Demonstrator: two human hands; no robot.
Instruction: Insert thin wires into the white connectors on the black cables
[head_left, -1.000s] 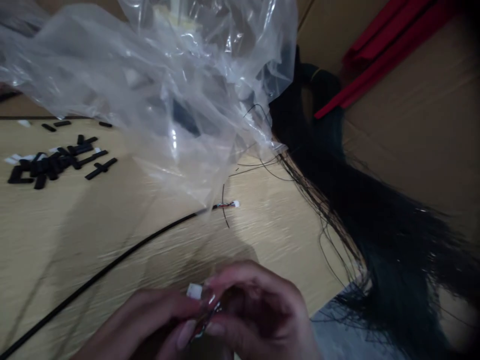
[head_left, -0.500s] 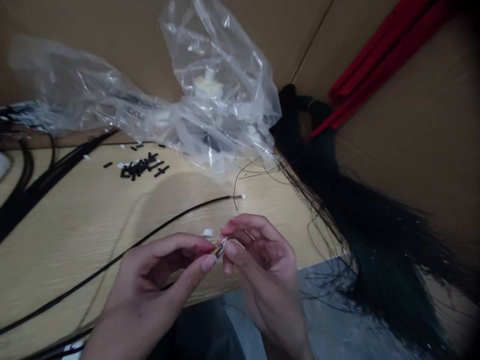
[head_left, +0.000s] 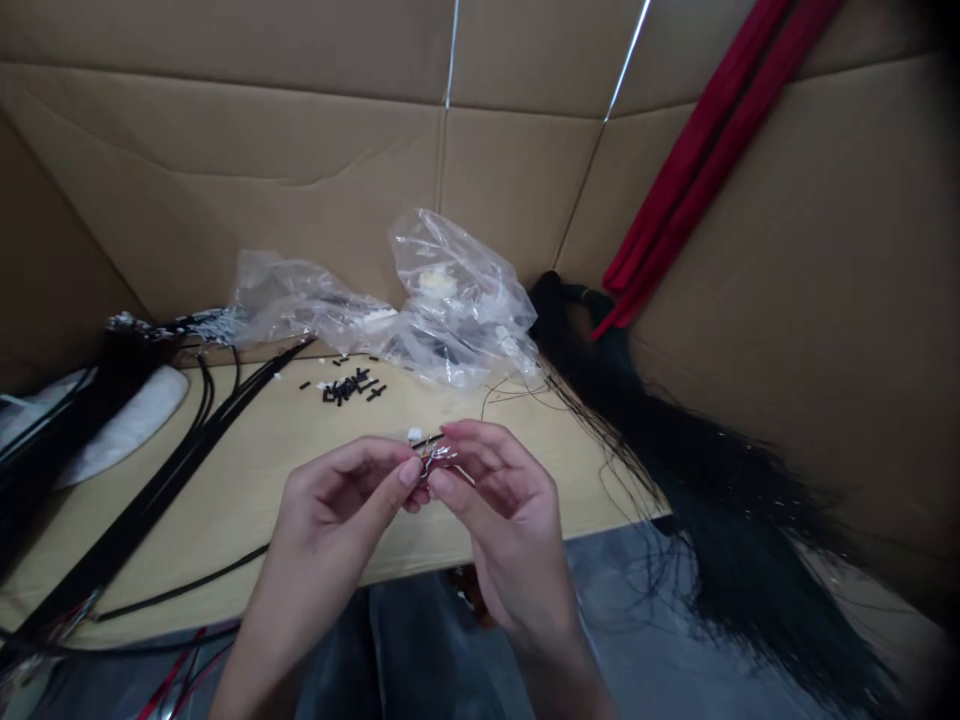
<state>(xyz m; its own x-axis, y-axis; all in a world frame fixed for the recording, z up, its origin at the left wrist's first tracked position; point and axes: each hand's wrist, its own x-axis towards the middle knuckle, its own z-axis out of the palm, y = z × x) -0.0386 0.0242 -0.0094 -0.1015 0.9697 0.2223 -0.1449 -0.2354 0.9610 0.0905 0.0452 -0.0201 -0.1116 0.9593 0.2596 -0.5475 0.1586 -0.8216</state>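
While left hand [head_left: 337,515] pinches thin multicoloured wires [head_left: 433,459], silvery ends splayed, right hand [head_left: 504,505] curls fingers alongside, pinch unclear; small white blocky connector [head_left: 415,434] nearby.

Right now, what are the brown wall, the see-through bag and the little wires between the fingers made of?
The wall looks like dull cardboard: it's brown with fold creases. The bag is probably thin plastic, clear, shiny and crinkled. The wires seem plastic-coated, since some look coloured; their silvery ends may be bare metal, but they're too small to be sure.

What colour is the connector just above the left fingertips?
The connector is white, best seen in head view.
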